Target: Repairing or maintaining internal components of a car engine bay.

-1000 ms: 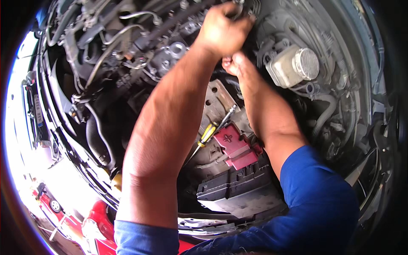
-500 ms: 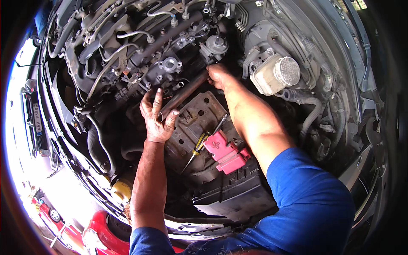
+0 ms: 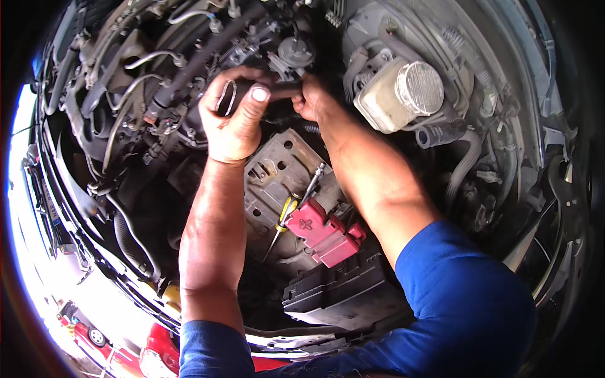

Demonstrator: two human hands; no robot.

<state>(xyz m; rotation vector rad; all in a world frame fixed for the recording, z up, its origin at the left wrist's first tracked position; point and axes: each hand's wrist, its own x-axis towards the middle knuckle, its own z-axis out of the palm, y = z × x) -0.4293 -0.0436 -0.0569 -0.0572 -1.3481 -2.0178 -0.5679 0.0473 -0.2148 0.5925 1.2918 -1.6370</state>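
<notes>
My left hand [image 3: 234, 120] is wrapped round a dark hose [image 3: 283, 90], its thumb lying along the top. The hose's open end faces left beside that thumb. At the hose's other end, my right hand [image 3: 311, 99] grips it with curled fingers, partly hidden in shadow. Just beyond the hands sits a round metal valve-like part [image 3: 295, 53] on the engine. Below the hands is a bare metal tray [image 3: 277, 170] with round holes. A yellow-handled screwdriver [image 3: 281, 222] and a slim metal socket extension [image 3: 314, 179] rest on it, by a pink-red plastic cover [image 3: 324, 234].
An off-white fluid reservoir [image 3: 386, 107] with a round cap stands right of my right hand, near a loose hose end [image 3: 435, 135]. A black plastic box [image 3: 346, 293] lies nearest me. Engine pipes [image 3: 142, 94] crowd the left. Beyond the car's front edge is a red vehicle [image 3: 161, 346].
My left hand has gone from open fingers beside the hose to a grip round it, and moved farther from me. The hose has swung closer to level. The view has shifted slightly.
</notes>
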